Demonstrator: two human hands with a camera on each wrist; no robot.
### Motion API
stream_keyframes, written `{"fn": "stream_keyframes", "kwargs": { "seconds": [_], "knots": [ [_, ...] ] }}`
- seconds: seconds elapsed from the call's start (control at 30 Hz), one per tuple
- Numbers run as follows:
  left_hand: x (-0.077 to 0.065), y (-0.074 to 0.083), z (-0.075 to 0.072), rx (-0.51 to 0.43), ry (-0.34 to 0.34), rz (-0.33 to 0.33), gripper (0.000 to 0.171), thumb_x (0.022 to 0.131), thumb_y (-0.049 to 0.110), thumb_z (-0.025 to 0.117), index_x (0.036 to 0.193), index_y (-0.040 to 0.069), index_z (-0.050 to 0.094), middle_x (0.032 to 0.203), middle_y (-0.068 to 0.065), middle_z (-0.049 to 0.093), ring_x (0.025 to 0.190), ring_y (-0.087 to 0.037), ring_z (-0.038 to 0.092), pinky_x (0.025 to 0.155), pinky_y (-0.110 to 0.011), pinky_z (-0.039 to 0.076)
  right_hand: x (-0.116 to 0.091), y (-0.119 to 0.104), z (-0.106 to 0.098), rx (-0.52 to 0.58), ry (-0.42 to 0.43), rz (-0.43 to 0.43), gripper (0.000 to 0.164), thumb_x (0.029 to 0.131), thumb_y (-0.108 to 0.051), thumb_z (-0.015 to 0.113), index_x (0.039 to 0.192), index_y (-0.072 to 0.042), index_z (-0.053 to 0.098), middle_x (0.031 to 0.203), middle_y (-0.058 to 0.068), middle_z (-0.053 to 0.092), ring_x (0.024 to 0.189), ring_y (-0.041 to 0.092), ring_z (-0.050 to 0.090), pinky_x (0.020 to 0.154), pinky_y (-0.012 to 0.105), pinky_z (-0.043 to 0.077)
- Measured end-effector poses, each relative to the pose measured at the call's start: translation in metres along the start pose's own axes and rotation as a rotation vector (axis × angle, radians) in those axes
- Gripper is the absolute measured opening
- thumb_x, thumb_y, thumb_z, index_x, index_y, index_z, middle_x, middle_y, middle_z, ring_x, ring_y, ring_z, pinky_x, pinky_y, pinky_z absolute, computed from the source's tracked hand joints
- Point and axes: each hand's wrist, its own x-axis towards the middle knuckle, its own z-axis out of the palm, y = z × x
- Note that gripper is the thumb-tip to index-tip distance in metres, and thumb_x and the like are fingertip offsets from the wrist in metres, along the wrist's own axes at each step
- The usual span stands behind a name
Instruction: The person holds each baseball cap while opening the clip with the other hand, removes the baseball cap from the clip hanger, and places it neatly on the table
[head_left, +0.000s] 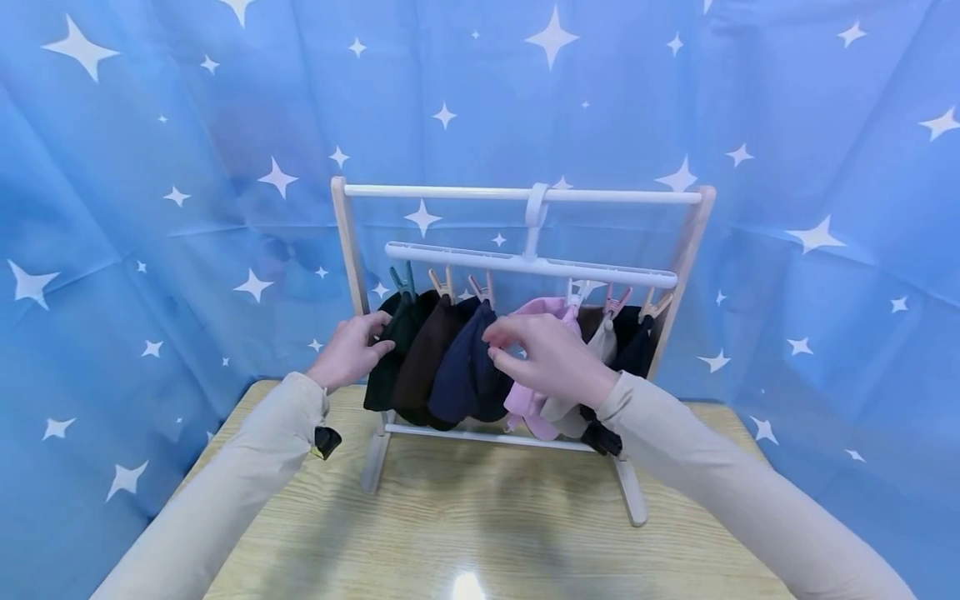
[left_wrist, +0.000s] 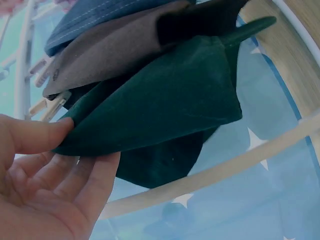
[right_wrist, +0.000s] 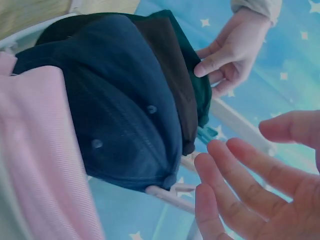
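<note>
A dark green cap (head_left: 386, 367) hangs from a teal clip (head_left: 407, 282) at the left end of a white hanger (head_left: 457, 257). My left hand (head_left: 354, 352) pinches its edge, thumb on one side and fingers on the other, as the left wrist view shows on the green cloth (left_wrist: 165, 100). Beside it hang a brown cap (head_left: 422, 367) and a navy cap (head_left: 456, 371). In front of the navy and pink caps, my right hand (head_left: 551, 350) is held in the air with loosely bent fingers. The right wrist view shows nothing in that hand (right_wrist: 270, 195).
The hanger hooks over the top bar (head_left: 442, 192) of a wood-and-white rack standing on a wooden table (head_left: 450, 517). Farther right hang a pink cap (head_left: 525, 404), a light beige cap (head_left: 562, 419) and dark caps, each clipped. A blue starred curtain (head_left: 480, 100) surrounds the table.
</note>
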Motion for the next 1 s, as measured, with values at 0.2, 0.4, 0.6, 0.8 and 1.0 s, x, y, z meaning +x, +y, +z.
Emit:
{"fn": "stream_keyframes", "kwargs": {
  "seconds": [0.2, 0.4, 0.6, 0.8, 1.0],
  "knots": [
    [-0.007, 0.01, -0.005, -0.084, -0.072, -0.012, 0.02, 0.096, 0.005, 0.057, 0.116, 0.004, 0.059, 0.098, -0.013, 0.065, 0.082, -0.024, 0.06, 0.077, -0.043, 0.047, 0.032, -0.003, 0.0, 0.085, -0.06, 0.074, 0.026, 0.093, -0.013, 0.06, 0.115, 0.0, 0.066, 0.104, 0.009, 0.068, 0.092, 0.017, 0.064, 0.083, 0.039, 0.05],
    [-0.017, 0.017, -0.002, -0.15, -0.105, -0.007, 0.019, 0.095, 0.004, 0.058, 0.115, 0.003, 0.057, 0.1, -0.013, 0.065, 0.082, -0.024, 0.059, 0.074, -0.04, 0.046, 0.061, -0.008, 0.001, 0.125, -0.117, 0.146, 0.028, 0.093, -0.015, 0.063, 0.118, -0.002, 0.065, 0.105, 0.008, 0.068, 0.095, 0.018, 0.063, 0.084, 0.036, 0.049],
    [-0.022, 0.022, 0.004, -0.206, -0.144, -0.022, 0.036, 0.095, 0.005, 0.059, 0.129, 0.0, 0.049, 0.113, -0.019, 0.061, 0.098, -0.03, 0.059, 0.083, -0.045, 0.047, 0.081, -0.015, 0.002, 0.121, -0.129, 0.201, 0.027, 0.092, -0.016, 0.064, 0.116, -0.005, 0.066, 0.104, 0.008, 0.068, 0.095, 0.019, 0.063, 0.084, 0.036, 0.049],
    [-0.029, 0.027, 0.007, -0.28, -0.201, 0.007, 0.04, 0.094, 0.001, 0.058, 0.132, 0.002, 0.045, 0.106, -0.014, 0.061, 0.095, -0.026, 0.058, 0.081, -0.041, 0.048, 0.097, -0.028, 0.004, 0.056, -0.132, 0.228, 0.025, 0.09, -0.016, 0.065, 0.112, -0.004, 0.068, 0.1, 0.008, 0.069, 0.092, 0.019, 0.063, 0.083, 0.034, 0.049],
    [-0.037, 0.032, 0.007, -0.306, -0.228, 0.058, 0.036, 0.094, -0.002, 0.056, 0.128, 0.001, 0.045, 0.101, -0.011, 0.061, 0.087, -0.023, 0.057, 0.077, -0.038, 0.047, 0.105, -0.043, 0.008, -0.031, -0.099, 0.255, 0.016, 0.089, -0.022, 0.068, 0.092, -0.006, 0.073, 0.079, 0.0, 0.067, 0.071, 0.013, 0.059, 0.066, 0.026, 0.047]
  ]
}}
